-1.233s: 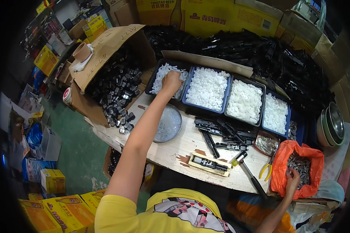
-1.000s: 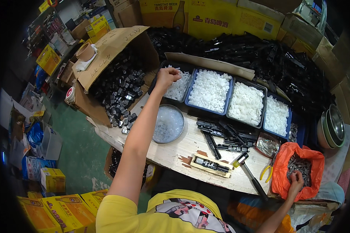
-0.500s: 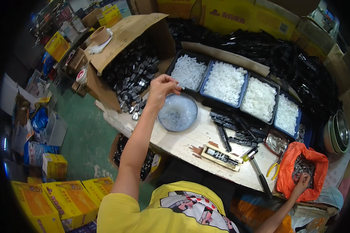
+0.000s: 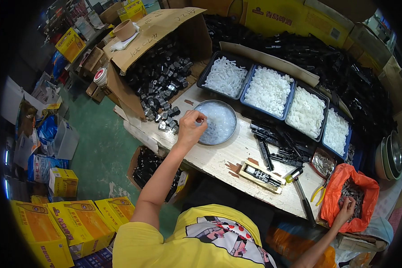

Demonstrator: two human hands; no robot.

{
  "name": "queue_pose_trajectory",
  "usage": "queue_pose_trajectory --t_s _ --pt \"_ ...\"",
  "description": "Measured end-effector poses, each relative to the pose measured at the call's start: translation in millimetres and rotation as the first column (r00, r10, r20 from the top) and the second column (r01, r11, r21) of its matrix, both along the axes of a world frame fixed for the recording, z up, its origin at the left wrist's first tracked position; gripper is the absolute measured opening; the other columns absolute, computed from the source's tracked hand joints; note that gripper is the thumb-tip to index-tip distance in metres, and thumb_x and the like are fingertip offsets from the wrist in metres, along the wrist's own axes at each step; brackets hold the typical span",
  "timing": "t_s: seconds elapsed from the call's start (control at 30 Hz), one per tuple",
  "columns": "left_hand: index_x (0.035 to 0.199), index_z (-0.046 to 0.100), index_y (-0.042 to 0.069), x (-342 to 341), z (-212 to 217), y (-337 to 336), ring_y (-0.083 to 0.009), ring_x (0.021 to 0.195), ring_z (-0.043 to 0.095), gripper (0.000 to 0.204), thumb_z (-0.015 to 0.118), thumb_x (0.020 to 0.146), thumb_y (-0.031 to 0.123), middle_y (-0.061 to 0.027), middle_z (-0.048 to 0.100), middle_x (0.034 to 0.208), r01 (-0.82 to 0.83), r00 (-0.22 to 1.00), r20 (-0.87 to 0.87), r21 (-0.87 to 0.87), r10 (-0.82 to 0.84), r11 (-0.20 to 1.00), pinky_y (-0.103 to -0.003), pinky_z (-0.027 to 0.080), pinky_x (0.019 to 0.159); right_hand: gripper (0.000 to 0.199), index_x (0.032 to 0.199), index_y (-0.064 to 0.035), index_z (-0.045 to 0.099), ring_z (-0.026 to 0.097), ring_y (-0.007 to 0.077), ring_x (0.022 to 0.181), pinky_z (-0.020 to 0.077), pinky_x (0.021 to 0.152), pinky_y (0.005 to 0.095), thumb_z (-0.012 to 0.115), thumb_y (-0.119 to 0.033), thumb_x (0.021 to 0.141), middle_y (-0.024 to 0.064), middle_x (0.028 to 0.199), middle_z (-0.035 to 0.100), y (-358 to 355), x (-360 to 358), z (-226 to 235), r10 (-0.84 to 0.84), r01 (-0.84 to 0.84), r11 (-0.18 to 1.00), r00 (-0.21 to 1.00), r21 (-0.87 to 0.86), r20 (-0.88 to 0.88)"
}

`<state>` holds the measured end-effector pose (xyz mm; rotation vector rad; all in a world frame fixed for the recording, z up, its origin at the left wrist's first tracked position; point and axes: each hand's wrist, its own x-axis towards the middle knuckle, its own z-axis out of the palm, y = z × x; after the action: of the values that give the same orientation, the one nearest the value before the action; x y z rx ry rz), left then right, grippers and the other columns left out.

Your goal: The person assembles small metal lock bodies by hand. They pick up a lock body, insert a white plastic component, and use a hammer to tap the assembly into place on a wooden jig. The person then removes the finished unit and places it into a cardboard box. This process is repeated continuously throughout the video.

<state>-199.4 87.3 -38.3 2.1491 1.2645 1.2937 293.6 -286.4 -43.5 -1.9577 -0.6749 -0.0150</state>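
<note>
My left hand (image 4: 192, 129) is pinched at the left rim of a round metal bowl (image 4: 231, 139) with pale, translucent contents. What its fingertips hold, if anything, is too small to make out. My right hand (image 4: 345, 211) reaches into an orange-red plastic bag (image 4: 332, 196), its fingers curled among small grey metal pieces (image 4: 352, 191). Whether a piece is between those fingers is hidden. Between my hands a wooden holder (image 4: 264, 182) carries a black and silver part. Beside it lies a hammer (image 4: 303, 196) with a yellow and black head end.
Trays of white plastic tubes (image 4: 225, 77), white rings (image 4: 267, 91) and other small white parts (image 4: 305, 111) line the back. Black parts (image 4: 279, 149) lie in front of them. A cardboard box (image 4: 154, 33) spills black blocks at left. Yellow-handled pliers (image 4: 317, 195) rest by the bag.
My left hand has come down from above the bowl, near the tube tray, to the bowl's left rim. My right hand stays in the bag. The view has shifted slightly.
</note>
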Motion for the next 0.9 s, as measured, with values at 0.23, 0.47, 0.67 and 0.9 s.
queue_pose_trajectory --t_s 0.23,0.47,0.67,0.9 --pt "0.077 0.060 0.001 -4 3 -2 -0.0121 0.061 0.057 0.009 0.064 0.070 -0.001 -0.0036 0.059 0.071 0.001 0.993 0.115 -0.182 0.020 0.983 -0.025 0.045 0.052 0.016 0.099 -0.0044 0.056 0.047 0.0043 0.066 0.0401 0.058 0.0179 0.051 -0.019 0.093 -0.0012 0.078 0.055 3 -8 7 -0.040 0.038 0.998 0.998 0.044 0.041" --pt "0.102 0.058 -0.003 14 43 -30 -0.0153 0.063 0.059 0.024 0.056 0.078 -0.004 -0.0069 0.059 0.076 0.498 0.594 0.800 -0.450 0.087 0.741 -0.027 0.050 0.056 0.015 0.104 -0.0039 0.056 0.042 0.0036 0.061 0.0325 0.052 0.0175 0.049 -0.011 0.092 -0.0021 0.077 0.052 65 -115 65 0.131 -0.111 0.969 0.989 0.219 -0.076" --pt "0.090 0.063 -0.006 49 45 -73 -0.0173 0.070 0.063 0.013 0.056 0.080 -0.005 -0.0083 0.059 0.080 0.705 0.592 0.805 -0.542 0.042 0.459 -0.030 0.054 0.062 0.014 0.099 -0.0005 0.057 0.057 0.0082 0.068 0.0446 0.062 0.0217 0.053 -0.001 0.086 0.0029 0.075 0.060 137 -210 65 0.691 -0.700 0.712 0.687 0.052 -0.223" --pt "0.089 0.061 -0.002 72 46 -98 -0.0146 0.064 0.063 0.011 0.064 0.080 0.003 -0.0090 0.062 0.074 0.742 0.624 0.780 -0.609 0.043 0.280 -0.025 0.055 0.057 0.017 0.095 0.0015 0.057 0.059 0.0174 0.074 0.0460 0.066 0.0268 0.062 0.001 0.079 0.0106 0.086 0.060 167 -242 53 0.783 -0.764 0.622 0.611 0.173 -0.117"
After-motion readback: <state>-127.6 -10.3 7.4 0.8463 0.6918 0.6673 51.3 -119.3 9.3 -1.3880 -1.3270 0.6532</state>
